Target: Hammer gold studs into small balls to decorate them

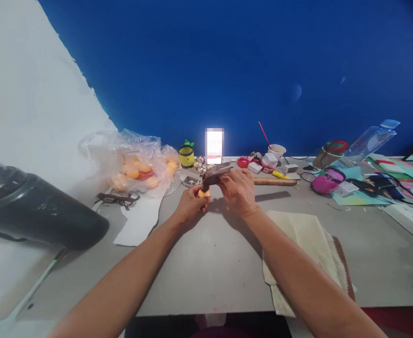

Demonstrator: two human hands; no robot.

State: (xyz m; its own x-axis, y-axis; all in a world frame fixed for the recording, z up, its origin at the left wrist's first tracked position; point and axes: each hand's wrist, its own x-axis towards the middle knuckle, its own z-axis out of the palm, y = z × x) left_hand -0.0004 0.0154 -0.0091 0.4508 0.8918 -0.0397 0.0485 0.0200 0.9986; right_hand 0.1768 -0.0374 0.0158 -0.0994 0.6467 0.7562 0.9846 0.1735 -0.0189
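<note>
The left hand (188, 205) pinches an orange ball (203, 194) in its grip over the tabletop (206, 272), just under a hammer's head (211, 177); the right hand's (240, 193) grip clasps the hammer (277, 181) near its head, handle pointing right.

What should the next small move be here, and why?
I would probably ease the left hand's fingertips lower on the orange ball before any press or tap. The right hand grips the hammer close to its head, which is at or just above the ball's top, and the left fingers pinch the ball right beside it.
</note>
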